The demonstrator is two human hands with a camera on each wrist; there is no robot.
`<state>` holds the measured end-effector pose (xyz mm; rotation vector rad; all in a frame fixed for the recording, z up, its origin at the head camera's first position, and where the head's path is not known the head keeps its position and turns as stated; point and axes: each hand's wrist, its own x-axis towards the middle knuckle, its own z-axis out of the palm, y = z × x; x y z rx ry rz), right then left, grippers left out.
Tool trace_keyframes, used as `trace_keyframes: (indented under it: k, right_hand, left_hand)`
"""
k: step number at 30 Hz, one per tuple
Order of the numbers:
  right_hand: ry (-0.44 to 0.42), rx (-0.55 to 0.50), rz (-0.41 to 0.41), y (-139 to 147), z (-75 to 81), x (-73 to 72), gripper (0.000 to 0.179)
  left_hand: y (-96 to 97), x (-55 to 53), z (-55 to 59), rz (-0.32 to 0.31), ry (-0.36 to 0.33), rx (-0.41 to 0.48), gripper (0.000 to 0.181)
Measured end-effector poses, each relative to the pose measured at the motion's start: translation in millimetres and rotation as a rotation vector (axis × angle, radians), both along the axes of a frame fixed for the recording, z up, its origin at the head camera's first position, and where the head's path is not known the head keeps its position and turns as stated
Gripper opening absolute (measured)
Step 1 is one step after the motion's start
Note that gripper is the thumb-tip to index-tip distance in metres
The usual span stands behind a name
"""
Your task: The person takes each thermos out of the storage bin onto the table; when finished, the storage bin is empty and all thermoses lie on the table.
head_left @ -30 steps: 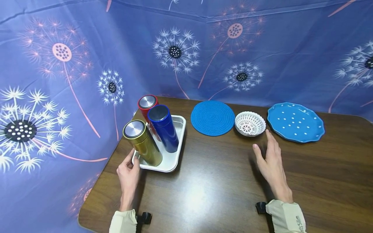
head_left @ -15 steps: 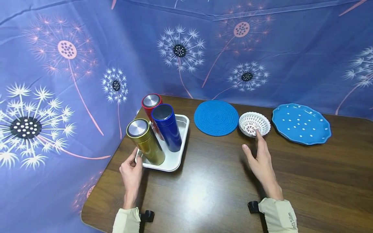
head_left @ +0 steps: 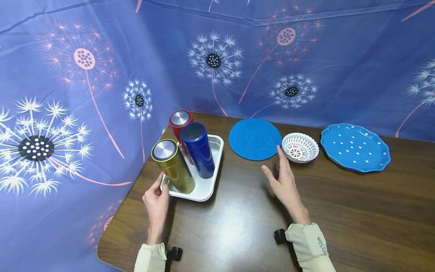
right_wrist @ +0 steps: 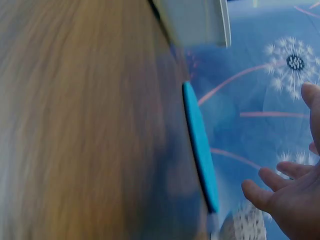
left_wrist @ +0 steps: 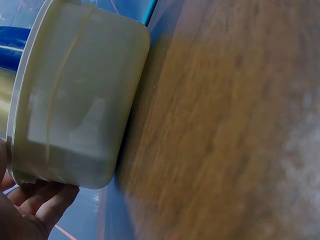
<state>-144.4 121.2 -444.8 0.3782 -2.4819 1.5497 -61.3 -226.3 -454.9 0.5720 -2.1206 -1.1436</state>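
Note:
My left hand holds the near left corner of a white tray, thumb on the rim and fingers beneath it in the left wrist view. Upright in the tray stand a gold thermos flask, a blue thermos flask and a red thermos flask, partly hidden behind the other two. My right hand hovers over the table with fingers spread and nothing in them. It is nearest to the round blue woven placemat and the white openwork bowl.
A blue scalloped plate with white dots lies at the right of the wooden table. A blue dandelion-print cloth hangs along the table's back and left side.
My right hand has moved left, from in front of the bowl's right edge to between bowl and tray. My left hand keeps its hold on the tray. The view has shifted slightly.

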Motion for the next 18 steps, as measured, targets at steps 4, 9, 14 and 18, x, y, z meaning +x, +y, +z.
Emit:
trace_keyframes:
  k: [4,9,14,18]
  right_hand:
    - [0.01,-0.041,0.039,-18,4.8,-3.3,0.078]
    - [-0.006,-0.071,0.091,-40,11.8,-5.6,0.079]
    - [-0.012,-0.087,0.125,-58,15.7,-8.8,0.081]
    - [-0.015,-0.104,0.144,-69,19.1,-10.9,0.081]
  left_hand:
    - [0.8,-0.2,-0.4,-0.005,0.008,0.003,0.037]
    - [1.5,0.0,-1.3,-0.005,0.011,-0.006,0.037]
    - [1.9,0.5,-1.7,-0.004,0.007,0.008,0.037]
    - [1.5,0.3,-1.5,0.0,0.007,0.024,0.037]
